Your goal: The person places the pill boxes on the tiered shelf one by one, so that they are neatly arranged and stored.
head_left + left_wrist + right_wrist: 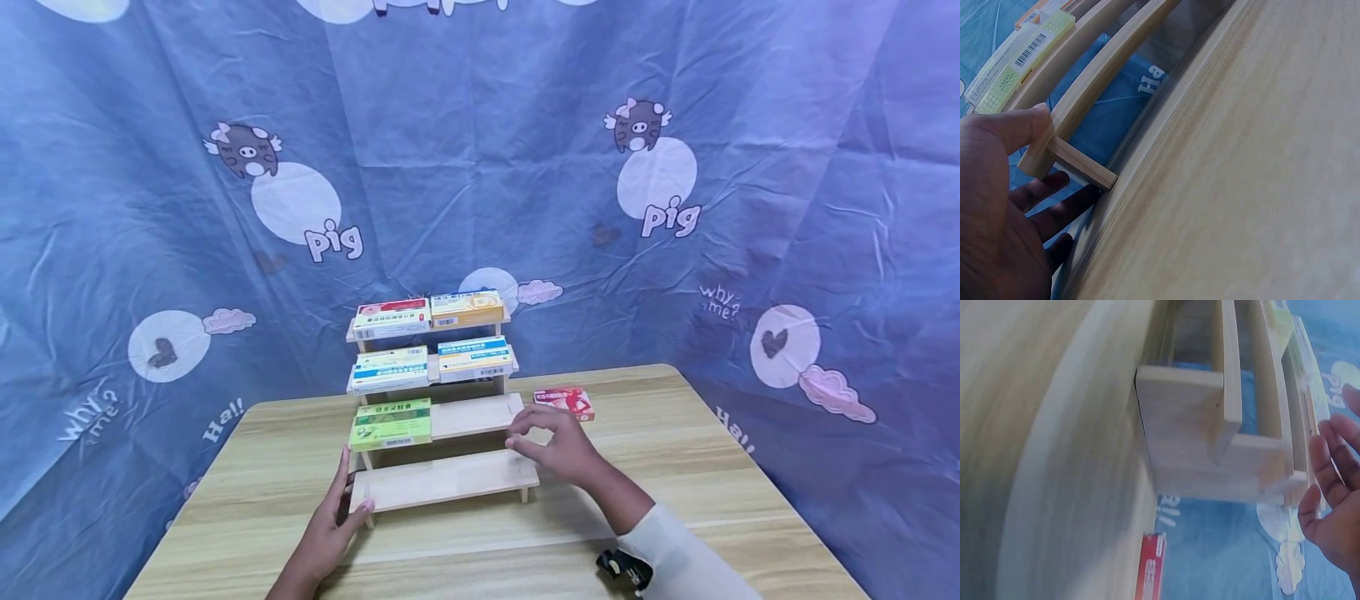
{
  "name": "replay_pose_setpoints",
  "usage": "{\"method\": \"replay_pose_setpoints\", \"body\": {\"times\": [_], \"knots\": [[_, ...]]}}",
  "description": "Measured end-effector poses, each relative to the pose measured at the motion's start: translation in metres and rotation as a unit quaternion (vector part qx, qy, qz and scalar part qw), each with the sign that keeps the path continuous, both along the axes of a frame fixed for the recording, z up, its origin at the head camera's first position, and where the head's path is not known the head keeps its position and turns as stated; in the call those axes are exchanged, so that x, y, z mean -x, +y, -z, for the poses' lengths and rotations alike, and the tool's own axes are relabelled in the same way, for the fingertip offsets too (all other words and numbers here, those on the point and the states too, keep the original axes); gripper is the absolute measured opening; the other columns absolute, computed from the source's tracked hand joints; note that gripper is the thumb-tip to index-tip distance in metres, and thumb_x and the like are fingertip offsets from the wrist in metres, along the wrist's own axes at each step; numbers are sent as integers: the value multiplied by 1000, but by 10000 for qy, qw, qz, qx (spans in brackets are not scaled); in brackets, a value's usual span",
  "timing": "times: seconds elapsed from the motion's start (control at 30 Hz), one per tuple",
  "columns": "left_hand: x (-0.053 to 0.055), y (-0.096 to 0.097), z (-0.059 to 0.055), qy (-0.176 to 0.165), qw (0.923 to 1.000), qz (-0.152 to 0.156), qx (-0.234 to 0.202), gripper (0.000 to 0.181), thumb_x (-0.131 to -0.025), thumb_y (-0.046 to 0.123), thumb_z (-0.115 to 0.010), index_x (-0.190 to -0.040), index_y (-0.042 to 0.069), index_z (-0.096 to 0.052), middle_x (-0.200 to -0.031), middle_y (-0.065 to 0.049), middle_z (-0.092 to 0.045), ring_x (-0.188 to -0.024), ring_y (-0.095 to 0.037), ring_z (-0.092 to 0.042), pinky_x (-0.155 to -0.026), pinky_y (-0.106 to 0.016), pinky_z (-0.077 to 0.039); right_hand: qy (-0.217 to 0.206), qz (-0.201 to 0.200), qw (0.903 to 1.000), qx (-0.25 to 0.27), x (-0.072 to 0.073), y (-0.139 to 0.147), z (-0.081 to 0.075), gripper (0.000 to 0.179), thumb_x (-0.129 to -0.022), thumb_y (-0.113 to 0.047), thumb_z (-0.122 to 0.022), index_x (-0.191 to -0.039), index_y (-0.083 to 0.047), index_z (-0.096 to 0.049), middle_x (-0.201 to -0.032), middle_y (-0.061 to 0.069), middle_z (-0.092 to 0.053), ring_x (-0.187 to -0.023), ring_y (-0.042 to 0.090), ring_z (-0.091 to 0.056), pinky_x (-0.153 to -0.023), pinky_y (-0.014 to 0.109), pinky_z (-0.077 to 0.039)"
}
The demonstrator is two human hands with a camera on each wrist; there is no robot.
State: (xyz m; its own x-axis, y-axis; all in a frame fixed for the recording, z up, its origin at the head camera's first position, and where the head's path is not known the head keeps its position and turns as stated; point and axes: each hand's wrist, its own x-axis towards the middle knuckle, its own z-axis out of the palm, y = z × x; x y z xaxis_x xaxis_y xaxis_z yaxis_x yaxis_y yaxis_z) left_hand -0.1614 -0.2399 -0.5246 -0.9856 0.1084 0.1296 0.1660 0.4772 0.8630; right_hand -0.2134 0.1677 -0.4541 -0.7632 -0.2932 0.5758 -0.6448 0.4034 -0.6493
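A wooden step rack (pixel 450 482) with several tiers stands on the table. At the left end of its lowest tier, my left hand (pixel 327 521) grips the board, the thumb at the front edge and the other fingers around the side. In the left wrist view, the thumb presses the board end (pixel 1038 156) above a short leg. My right hand (pixel 558 446) hovers by the rack's right end, fingers and thumb curved with a gap between them and holding nothing. A green medicine box (pixel 392 423) lies on the left half of the tier above the lowest.
Behind my right hand, a red medicine box (pixel 566 402) lies on the wood-grain table (pixel 675 467). Higher tiers carry a red-and-white box (pixel 392 317), a yellow box (pixel 467 308) and two blue-and-white boxes (pixel 390 369). A blue patterned curtain (pixel 480 183) hangs behind and at both sides.
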Motion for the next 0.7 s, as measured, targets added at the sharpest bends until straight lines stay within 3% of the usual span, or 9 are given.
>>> {"method": "replay_pose_setpoints", "body": {"times": [0.17,0.3,0.37,0.57,0.7], "knots": [[0,0,-1,-40,10000,-9,33,99,-110,25,-68,-177,31,4,-167,-38,-40,-148,-53,-54,-117,-45,-48,68,-136,9997,204,6,16,-2,7,-90,-7,-89,-92,-13,-87,-97,3,-82,-99,15,-74,-88,37,-64],[0,0,-1,-46,10000,-17,49,99,-110,26,-67,-177,32,5,-168,-38,-38,-149,-54,-52,-120,-56,-44,-29,63,9991,418,13,27,-4,7,-89,-4,-89,-92,-10,-86,-99,8,-83,-102,11,-74,-85,43,-67],[1,0,-1,-21,10000,-19,58,98,-110,26,-67,-177,32,5,-169,-38,-37,-149,-54,-52,-121,-57,-43,-173,210,9983,510,15,32,-5,7,-88,-5,-90,-91,-10,-86,-103,10,-84,-107,11,-73,-87,39,-66],[1,-1,0,48,10000,2,47,98,-110,27,-67,-177,31,5,-168,-39,-37,-150,-56,-49,-121,-57,-42,-687,600,9930,747,20,43,-5,7,-87,-5,-90,-90,-10,-86,-116,14,-83,-124,32,-74,-99,28,-59],[2,0,0,41,10000,-21,55,98,-110,27,-68,-177,30,4,-167,-39,-39,-148,-54,-52,-120,-50,-45,-1004,812,9877,882,25,50,-3,8,-88,-2,-89,-96,-3,-86,-122,21,-81,-118,37,-75,-89,25,-61]]}}
